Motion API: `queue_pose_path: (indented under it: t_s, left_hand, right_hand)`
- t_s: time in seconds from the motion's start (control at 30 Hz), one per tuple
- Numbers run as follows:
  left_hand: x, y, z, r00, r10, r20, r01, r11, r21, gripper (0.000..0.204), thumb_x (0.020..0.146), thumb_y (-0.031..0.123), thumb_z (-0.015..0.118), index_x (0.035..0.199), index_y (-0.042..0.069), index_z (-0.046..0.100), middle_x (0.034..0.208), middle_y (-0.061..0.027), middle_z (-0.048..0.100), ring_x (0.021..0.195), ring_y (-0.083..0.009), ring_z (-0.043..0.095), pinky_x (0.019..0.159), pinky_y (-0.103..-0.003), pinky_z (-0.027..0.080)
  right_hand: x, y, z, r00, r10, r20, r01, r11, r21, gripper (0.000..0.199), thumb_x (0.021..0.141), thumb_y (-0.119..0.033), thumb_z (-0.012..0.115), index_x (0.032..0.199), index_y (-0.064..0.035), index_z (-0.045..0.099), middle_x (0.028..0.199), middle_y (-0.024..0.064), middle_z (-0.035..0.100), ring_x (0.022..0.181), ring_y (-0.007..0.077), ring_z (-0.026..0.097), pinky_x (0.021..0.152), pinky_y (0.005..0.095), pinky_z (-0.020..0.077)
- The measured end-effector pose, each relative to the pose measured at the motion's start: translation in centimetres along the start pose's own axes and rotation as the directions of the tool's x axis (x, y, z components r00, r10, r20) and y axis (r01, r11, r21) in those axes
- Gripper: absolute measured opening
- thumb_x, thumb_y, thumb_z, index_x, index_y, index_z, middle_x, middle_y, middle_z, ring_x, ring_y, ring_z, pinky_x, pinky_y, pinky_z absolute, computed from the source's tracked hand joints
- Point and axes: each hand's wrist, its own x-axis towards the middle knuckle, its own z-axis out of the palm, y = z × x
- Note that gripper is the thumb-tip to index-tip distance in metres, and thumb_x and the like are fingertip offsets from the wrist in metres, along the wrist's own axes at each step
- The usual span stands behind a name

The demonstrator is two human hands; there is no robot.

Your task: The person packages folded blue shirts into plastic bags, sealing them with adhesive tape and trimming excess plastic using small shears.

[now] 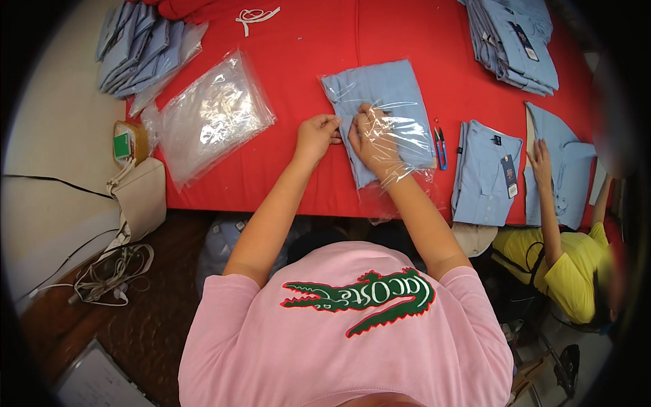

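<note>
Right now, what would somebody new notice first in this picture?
Probably the bright red table that fills the top of the view. At its near edge, the left hand and right hand rest on a folded light blue shirt in a clear plastic bag. A heap of empty clear bags shines to the left, and another person's hand touches a blue shirt at the right.

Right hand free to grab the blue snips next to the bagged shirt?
Probably yes. The right hand rests on the bagged shirt, and the snips lie on bare red table just beside it, nothing between. It must let go of the bag first.
</note>
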Motion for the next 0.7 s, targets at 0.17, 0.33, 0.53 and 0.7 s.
queue_pose_path:
  t_s: [0.17, 0.33, 0.53, 0.7]
  left_hand:
    - [-1.0, 1.6, 0.2, 0.996, -0.088, 0.018, 0.089, 0.992, -0.093, 0.022, 0.104, 0.016, 0.073, 0.116, -0.002, 0.075, 0.101, -0.0054, 0.075, 0.088, -0.0127, 0.07, 0.08, -0.028, 0.06]
    - [-0.9, 0.0, -0.1, 0.997, 0.055, 0.061, -0.057, 0.998, 0.034, 0.026, 0.102, 0.014, 0.075, 0.121, -0.002, 0.073, 0.105, -0.0071, 0.077, 0.092, -0.0129, 0.071, 0.082, -0.027, 0.058]
    - [-0.6, 0.4, 0.3, 1.0, -0.005, -0.008, 0.005, 0.999, 0.052, 0.025, 0.099, 0.012, 0.076, 0.118, -0.003, 0.072, 0.103, -0.0082, 0.077, 0.089, -0.0136, 0.072, 0.078, -0.028, 0.059]
    - [-0.4, 0.6, 1.3, 0.994, 0.027, -0.106, -0.003, 0.976, 0.22, 0.02, 0.098, 0.014, 0.077, 0.11, -0.002, 0.072, 0.093, -0.0074, 0.075, 0.08, -0.0135, 0.071, 0.073, -0.028, 0.059]
  right_hand:
    - [-0.1, -0.5, -0.9, 0.999, -0.038, 0.013, 0.037, 0.999, 0.01, 0.033, 0.091, -0.015, 0.076, 0.118, -0.0025, 0.061, 0.14, 0.0234, 0.058, 0.127, 0.0435, 0.058, 0.109, 0.053, 0.0452]
    - [-0.2, -1.1, -1.5, 0.999, -0.044, 0.011, 0.043, 0.994, 0.098, 0.028, 0.092, -0.007, 0.074, 0.116, -0.0008, 0.061, 0.14, 0.0222, 0.059, 0.127, 0.0429, 0.058, 0.11, 0.0524, 0.0449]
    - [-0.5, -0.9, -1.1, 0.994, 0.017, -0.11, 0.006, 0.979, 0.203, 0.016, 0.094, -0.002, 0.069, 0.109, -0.0004, 0.062, 0.128, 0.0216, 0.064, 0.113, 0.0429, 0.062, 0.1, 0.0519, 0.049]
    - [-0.7, -1.2, -1.6, 0.978, 0.173, -0.112, -0.104, 0.885, 0.455, 0.012, 0.102, -0.004, 0.062, 0.113, 0.0015, 0.062, 0.12, 0.022, 0.065, 0.108, 0.0424, 0.064, 0.098, 0.0481, 0.05]
